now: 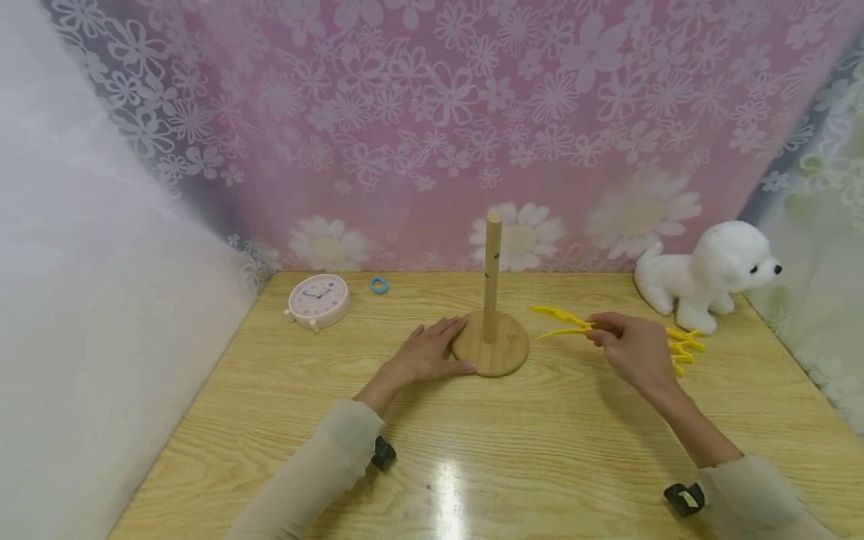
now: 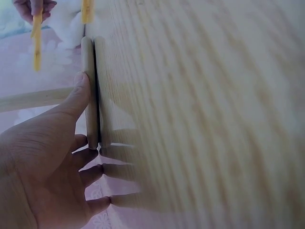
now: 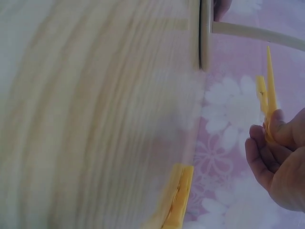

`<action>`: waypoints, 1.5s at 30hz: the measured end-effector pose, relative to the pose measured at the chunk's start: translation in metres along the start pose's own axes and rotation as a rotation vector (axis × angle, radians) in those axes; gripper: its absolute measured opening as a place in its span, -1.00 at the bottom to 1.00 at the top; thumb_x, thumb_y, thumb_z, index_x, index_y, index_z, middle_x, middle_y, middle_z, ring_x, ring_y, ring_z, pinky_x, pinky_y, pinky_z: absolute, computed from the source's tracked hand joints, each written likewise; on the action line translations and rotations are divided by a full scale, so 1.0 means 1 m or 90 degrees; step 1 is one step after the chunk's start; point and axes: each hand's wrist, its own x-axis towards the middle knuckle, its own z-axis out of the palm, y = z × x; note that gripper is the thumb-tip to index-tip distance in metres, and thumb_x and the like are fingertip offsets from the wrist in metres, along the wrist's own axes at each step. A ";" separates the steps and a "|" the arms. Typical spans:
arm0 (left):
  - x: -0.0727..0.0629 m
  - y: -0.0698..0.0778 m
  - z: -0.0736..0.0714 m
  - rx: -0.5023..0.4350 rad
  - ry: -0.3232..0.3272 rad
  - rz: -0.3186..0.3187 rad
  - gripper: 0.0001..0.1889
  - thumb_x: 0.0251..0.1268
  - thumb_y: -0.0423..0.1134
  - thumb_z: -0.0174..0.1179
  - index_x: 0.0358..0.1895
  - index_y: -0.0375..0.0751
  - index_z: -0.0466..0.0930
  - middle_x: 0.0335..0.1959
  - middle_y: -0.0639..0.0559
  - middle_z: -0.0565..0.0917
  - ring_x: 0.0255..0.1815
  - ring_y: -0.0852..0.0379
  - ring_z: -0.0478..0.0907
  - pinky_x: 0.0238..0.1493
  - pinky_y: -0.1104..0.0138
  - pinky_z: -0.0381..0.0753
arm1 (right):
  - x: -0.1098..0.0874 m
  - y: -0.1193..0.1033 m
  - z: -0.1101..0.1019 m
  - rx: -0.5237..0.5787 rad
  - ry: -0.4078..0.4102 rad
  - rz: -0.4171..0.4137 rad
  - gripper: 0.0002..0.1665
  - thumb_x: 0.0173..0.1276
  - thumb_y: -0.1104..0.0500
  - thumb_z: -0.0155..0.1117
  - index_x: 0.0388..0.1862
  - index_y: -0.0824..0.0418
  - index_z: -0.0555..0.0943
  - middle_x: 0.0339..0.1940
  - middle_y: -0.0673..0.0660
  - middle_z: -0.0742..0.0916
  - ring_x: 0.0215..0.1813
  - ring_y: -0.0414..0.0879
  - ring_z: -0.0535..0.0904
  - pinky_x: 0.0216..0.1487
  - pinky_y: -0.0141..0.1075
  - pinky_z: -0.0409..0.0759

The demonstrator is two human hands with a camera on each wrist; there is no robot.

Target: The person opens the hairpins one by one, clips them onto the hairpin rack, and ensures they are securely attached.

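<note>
A round wooden base (image 1: 509, 352) carries an upright wooden post (image 1: 492, 292) with small dark holes in its side. My left hand (image 1: 428, 354) holds the base at its left edge, thumb at the front and fingers spread along the back left; in the left wrist view the thumb (image 2: 78, 95) lies against the disc. To the right of the stand, my right hand (image 1: 637, 352) pinches a yellow forked plastic piece (image 1: 563, 321) whose two prongs point left toward the post, apart from it. More yellow branched pieces (image 1: 685, 349) lie on the table behind that hand, partly hidden.
At the back left lie a pink round clock (image 1: 319, 300) and a small blue ring (image 1: 379, 285). A white plush dog (image 1: 705, 274) stands at the back right. Flowered pink cloth (image 1: 405, 150) hangs behind the wooden table (image 1: 513, 450).
</note>
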 end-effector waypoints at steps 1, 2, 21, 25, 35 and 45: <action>0.000 0.000 0.000 -0.002 -0.001 -0.002 0.01 0.39 0.42 0.16 0.73 0.15 -0.11 0.72 0.06 0.06 0.71 -0.03 0.01 0.68 -0.07 -0.13 | 0.001 -0.002 0.002 0.007 -0.004 0.002 -0.76 0.45 0.33 0.35 0.03 0.41 0.77 -0.25 0.34 0.84 -0.34 0.22 0.80 -0.75 -0.34 0.36; 0.000 0.000 0.000 -0.003 -0.001 -0.003 0.01 0.39 0.42 0.16 0.73 0.15 -0.11 0.72 0.06 0.05 0.71 -0.03 0.01 0.68 -0.07 -0.14 | 0.003 -0.003 0.004 0.012 -0.008 0.004 -0.75 0.45 0.34 0.36 0.04 0.43 0.77 -0.24 0.35 0.84 -0.33 0.23 0.80 -0.77 -0.34 0.32; -0.001 -0.004 0.001 -0.006 0.003 0.004 0.01 0.39 0.42 0.15 0.73 0.11 -0.09 0.72 0.06 0.06 0.72 0.07 -0.04 0.68 -0.05 -0.10 | 0.031 -0.025 0.054 0.055 -0.066 -0.028 -0.79 0.39 0.40 0.40 -0.04 0.47 0.79 -0.28 0.37 0.83 -0.40 0.11 0.80 -0.63 -0.38 0.54; -0.001 -0.004 0.000 -0.007 0.007 0.005 0.01 0.39 0.42 0.16 0.73 0.11 -0.08 0.72 0.07 0.06 0.72 0.08 -0.03 0.68 -0.06 -0.10 | 0.035 -0.029 0.062 0.057 -0.071 -0.028 -0.80 0.39 0.40 0.40 -0.06 0.46 0.79 -0.29 0.36 0.83 -0.41 0.10 0.80 -0.55 -0.38 0.64; 0.001 -0.004 0.001 0.000 0.003 0.006 0.01 0.38 0.44 0.13 0.73 0.14 -0.11 0.72 0.09 0.05 0.72 0.09 -0.05 0.68 -0.04 -0.11 | 0.039 -0.034 0.080 0.040 -0.081 -0.052 -0.83 0.34 0.41 0.43 -0.12 0.46 0.80 -0.27 0.36 0.83 -0.45 0.07 0.76 -0.48 -0.20 0.71; 0.000 -0.001 0.000 -0.003 -0.003 0.002 0.00 0.39 0.43 0.14 0.73 0.13 -0.08 0.72 0.11 0.04 0.72 0.12 -0.06 0.69 -0.04 -0.12 | 0.036 -0.040 0.086 0.054 -0.098 -0.013 -0.77 0.33 0.36 0.47 -0.06 0.47 0.79 -0.22 0.36 0.83 -0.39 0.03 0.76 -0.51 -0.34 0.63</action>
